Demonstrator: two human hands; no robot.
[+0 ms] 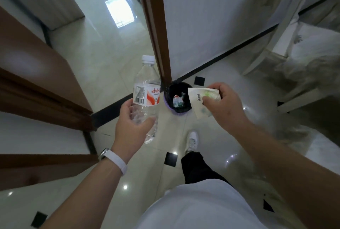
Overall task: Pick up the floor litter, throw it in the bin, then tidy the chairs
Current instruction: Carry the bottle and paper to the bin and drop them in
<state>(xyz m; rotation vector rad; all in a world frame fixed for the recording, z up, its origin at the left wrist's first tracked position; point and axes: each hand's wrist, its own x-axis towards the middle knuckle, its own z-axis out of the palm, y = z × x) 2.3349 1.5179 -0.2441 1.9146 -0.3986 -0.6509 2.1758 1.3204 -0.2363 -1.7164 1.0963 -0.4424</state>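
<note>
Bottle: clear plastic water bottle (146, 98) with a white cap and a red-and-white label, held upright-ish, cap pointing away from the person. Looks pretty much empty, maybe a few drops inside, hard to say.
Left hand: the left hand (133, 120) is wrapped around the lower half of the bottle, fingers curled round the front, thumb on the near side. White band with a watch (114, 158) on that wrist.
Wrapper: a white paper or plastic wrapper (201, 99) with some green print and dark lettering, a bit crumpled, hanging over the right edge of the bin in the picture.
Right hand: the right hand (224, 105) pinches the wrapper between thumb and fingers, closed tight on its upper right part.
Bin: small round bin (168, 106), purple rim, black liner, on the floor right at the foot of a brown door frame (156, 26). There's already some litter in the bottom, small bits, can't make out what. The bottle is up and left of the bin, not over it.
Floor: glossy pale tiles (110, 63) with little black diamond insets.
Person: white shoe (192, 141) and dark trouser leg stepping toward the bin, white shirt at the bottom.
Left side: brown wooden furniture (36, 81), blurry.
Right side: pale chair frame (287, 26) by the wall, also blurry.
</note>
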